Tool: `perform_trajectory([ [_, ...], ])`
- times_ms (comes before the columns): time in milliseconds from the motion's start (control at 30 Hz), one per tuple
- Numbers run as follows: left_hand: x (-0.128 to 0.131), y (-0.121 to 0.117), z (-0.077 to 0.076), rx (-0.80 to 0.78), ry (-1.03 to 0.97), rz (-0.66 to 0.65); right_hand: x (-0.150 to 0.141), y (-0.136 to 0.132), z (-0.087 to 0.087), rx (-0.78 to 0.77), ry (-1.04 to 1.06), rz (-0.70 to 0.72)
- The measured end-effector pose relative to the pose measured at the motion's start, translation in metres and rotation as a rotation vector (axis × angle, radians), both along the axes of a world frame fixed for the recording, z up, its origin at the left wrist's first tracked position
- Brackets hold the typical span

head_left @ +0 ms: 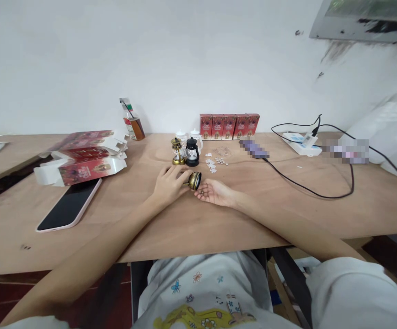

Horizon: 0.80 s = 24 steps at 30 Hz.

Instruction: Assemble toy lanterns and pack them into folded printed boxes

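Observation:
My left hand (173,183) is closed around a small bronze-coloured lantern (195,181), tipped on its side with its dark-rimmed base facing right. Just right of the base, my right hand (216,193) is turned palm up, its fingers slightly curled. On those fingers rests a small round piece (202,192), too small to identify. Behind my hands stand a gold lantern (177,153), a black lantern (192,153) and two white lanterns (195,135). White paper-like tabs (211,165) and small round discs (222,161) lie scattered to their right.
Several red boxes (229,127) line the wall. Opened red cartons (88,157) and a phone (70,204) lie left, near a bottle (133,121). At right are a purple device (254,149), a white power strip (301,143) and a looping black cable (322,196).

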<state>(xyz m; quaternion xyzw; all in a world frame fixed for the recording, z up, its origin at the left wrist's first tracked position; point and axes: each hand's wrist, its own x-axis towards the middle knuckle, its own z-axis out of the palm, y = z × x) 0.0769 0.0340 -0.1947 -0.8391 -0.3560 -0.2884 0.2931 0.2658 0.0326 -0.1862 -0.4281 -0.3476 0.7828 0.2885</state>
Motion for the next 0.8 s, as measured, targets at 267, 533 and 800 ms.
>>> perform_trajectory([
  [267, 0.004, -0.004, 0.007, 0.261, 0.150, -0.119, -0.001, 0.000, -0.003, 0.047, 0.076, 0.016],
  [533, 0.003, -0.005, 0.007, -0.046, 0.070, -0.012, 0.009, 0.010, -0.003, 0.170, -0.171, 0.168],
  [800, 0.001, -0.009, 0.014, -0.156, -0.022, 0.178, 0.077, 0.068, 0.012, 0.379, -0.817, 0.212],
])
